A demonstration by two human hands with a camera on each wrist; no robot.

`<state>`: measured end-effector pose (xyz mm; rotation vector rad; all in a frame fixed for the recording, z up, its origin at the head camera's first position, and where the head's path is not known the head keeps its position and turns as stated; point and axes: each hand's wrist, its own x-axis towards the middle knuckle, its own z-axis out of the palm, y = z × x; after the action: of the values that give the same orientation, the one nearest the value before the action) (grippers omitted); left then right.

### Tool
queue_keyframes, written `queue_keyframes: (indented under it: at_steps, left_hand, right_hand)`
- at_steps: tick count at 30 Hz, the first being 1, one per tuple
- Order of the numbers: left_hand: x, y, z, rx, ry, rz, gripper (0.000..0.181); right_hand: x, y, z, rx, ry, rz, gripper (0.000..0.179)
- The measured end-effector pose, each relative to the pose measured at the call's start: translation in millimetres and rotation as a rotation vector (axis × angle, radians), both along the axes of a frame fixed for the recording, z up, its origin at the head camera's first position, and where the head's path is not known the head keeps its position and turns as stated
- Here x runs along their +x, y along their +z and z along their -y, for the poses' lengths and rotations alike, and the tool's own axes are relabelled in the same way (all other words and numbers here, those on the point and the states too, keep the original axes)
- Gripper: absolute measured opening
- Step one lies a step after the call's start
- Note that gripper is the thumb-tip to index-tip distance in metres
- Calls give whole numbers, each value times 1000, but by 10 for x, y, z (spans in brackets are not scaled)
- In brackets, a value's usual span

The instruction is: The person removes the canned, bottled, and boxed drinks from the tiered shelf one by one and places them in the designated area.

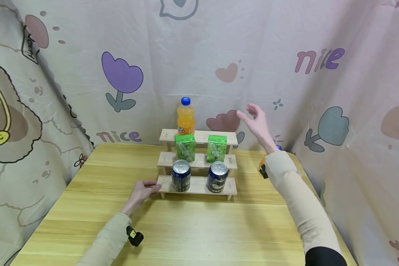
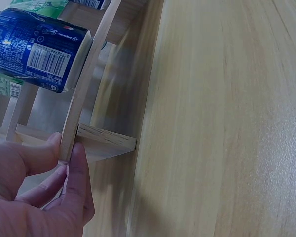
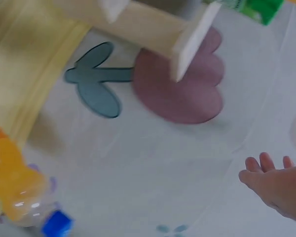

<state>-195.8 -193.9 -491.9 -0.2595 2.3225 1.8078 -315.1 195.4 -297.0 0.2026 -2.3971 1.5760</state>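
A three-tier wooden shelf (image 1: 197,189) stands on the table. An orange soda bottle (image 1: 185,117) is on its top step, two green juice boxes (image 1: 185,147) on the middle step and two blue cans (image 1: 181,176) on the lowest. My left hand (image 1: 152,187) pinches the left end of the lowest step, and the left wrist view shows the thumb (image 2: 75,182) and fingers on the board's edge (image 2: 74,123) below a can (image 2: 37,49). My right hand (image 1: 256,122) is raised in the air right of the top step, fingers spread (image 3: 266,168), holding nothing.
A second orange bottle (image 1: 262,167) with a blue cap lies on the table behind my right forearm, also visible as a bottle (image 3: 12,182) in the right wrist view. Printed curtains (image 1: 352,92) close in the table (image 1: 203,229) on three sides.
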Motion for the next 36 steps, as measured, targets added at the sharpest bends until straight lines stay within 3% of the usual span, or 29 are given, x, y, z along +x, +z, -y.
queue_keyframes:
  at_steps: [8,14,36]
  left_hand:
    - [-3,0,6,-2,4,2,44]
    - [-2,-3,9,0,8,3,44]
    - [9,23,-14,14,3,-10,42]
  right_hand:
    - [-26,227,405,19,145,32,70]
    - [-35,316,668,66,196,67,66]
    - [-141,227,1260,20,304,155,64]
